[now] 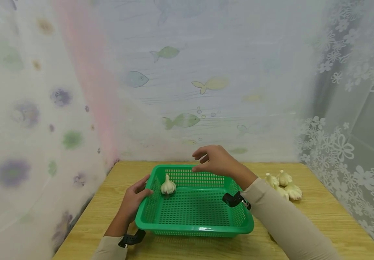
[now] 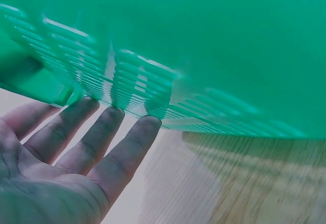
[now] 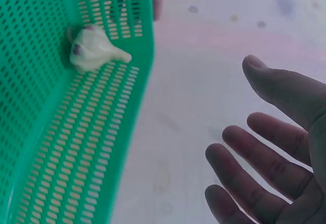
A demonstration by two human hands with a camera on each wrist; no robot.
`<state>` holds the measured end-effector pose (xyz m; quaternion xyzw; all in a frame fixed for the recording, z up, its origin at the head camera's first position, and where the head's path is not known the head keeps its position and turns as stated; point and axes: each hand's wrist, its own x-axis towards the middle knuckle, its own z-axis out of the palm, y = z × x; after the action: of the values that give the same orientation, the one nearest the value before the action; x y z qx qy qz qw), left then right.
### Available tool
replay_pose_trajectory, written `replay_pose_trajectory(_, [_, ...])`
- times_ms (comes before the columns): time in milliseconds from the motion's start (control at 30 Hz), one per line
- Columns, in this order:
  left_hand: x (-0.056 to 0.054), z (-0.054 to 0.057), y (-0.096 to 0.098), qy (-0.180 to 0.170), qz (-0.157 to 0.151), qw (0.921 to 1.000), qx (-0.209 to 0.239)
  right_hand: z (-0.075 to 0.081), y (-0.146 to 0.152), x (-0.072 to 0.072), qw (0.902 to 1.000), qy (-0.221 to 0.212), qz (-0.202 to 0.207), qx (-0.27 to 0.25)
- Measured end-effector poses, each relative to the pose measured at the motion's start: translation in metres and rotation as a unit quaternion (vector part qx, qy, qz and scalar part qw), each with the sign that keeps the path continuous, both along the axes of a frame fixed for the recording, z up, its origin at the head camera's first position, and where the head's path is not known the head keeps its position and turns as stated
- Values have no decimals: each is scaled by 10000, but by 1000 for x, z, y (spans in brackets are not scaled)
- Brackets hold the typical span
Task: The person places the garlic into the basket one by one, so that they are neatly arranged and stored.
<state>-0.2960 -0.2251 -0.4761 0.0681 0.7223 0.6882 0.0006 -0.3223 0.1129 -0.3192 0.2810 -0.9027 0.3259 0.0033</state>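
A green plastic basket [image 1: 193, 229] with slotted walls stands on the table. Inside, in its far left corner, one garlic bulb [image 1: 168, 187] sits with its stem up; the right wrist view also has this bulb [image 3: 94, 51]. My left hand [image 1: 134, 198] holds the basket's left side, thumb over the rim. In the left wrist view the fingers [image 2: 119, 155] of that hand lie fairly straight, tips against the outer wall. Above the basket's far rim hovers my right hand [image 1: 217, 160], its fingers loosely bent and spread, with nothing in it.
Several more garlic bulbs [image 1: 284, 184] lie grouped on the wooden table [image 1: 330, 224], right of the basket and partly behind the right forearm. A curtain [image 1: 252, 119] printed with fish hangs behind the table, with flowered sheets at both sides.
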Motion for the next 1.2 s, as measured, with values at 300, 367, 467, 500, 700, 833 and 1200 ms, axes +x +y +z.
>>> replay_pose_trajectory(300, [-1,0,1,0,125,9999,-42,-1,47,17,9993,301,-57,-209])
replay_pose_trajectory(367, [0,1,1,31,76,10000,-44,-4,57,22,9989,385,-110,-233])
replay_pose_trajectory(467, [1,1,1,33,49,10000,-15,-8,71,29,9982,478,-222,-268])
replay_pose_trajectory(500, [1,1,1,28,44,10000,-17,-10,76,32,9981,480,-274,-290])
replay_pose_trajectory(700, [-2,-2,0,2,70,10000,-29,-21,100,44,9968,428,-434,-521])
replay_pose_trajectory(833, [-3,-5,-2,18,78,10000,-39,-29,113,51,9952,408,-547,-707])
replay_pose_trajectory(1200, [-4,-5,0,89,197,9996,-186,-57,150,71,9853,551,-1125,-1161])
